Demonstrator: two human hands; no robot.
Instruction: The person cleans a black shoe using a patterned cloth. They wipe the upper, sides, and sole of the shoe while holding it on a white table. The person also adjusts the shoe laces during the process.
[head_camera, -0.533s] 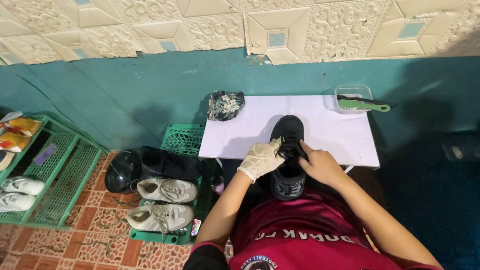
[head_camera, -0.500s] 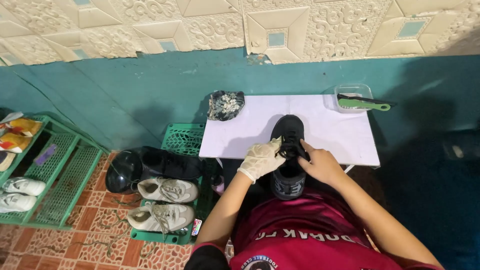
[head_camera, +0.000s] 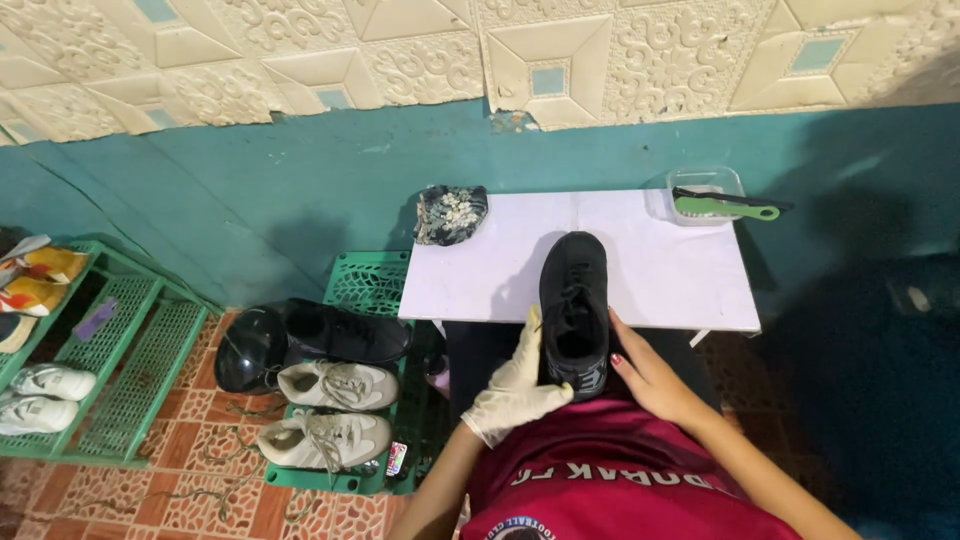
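Observation:
A black lace-up shoe (head_camera: 573, 300) lies with its toe pointing away from me, its front on the white table (head_camera: 660, 270) and its heel over the near edge. My left hand (head_camera: 515, 385), in a pale glove, cups the heel from the left. On the heel's right side rests my bare right hand (head_camera: 650, 375). Both hands hold the shoe at its back end.
A clear tub (head_camera: 703, 195) with a green-handled brush (head_camera: 725, 208) sits at the table's far right corner; a patterned cloth (head_camera: 450, 213) at its far left. A green crate (head_camera: 365, 285) left of the table carries white sneakers (head_camera: 335, 385) and black shoes. A green rack (head_camera: 110, 360) stands further left.
Both hands have slid from the shoe's laces back to its heel. The shoe itself has stayed in place on the table edge.

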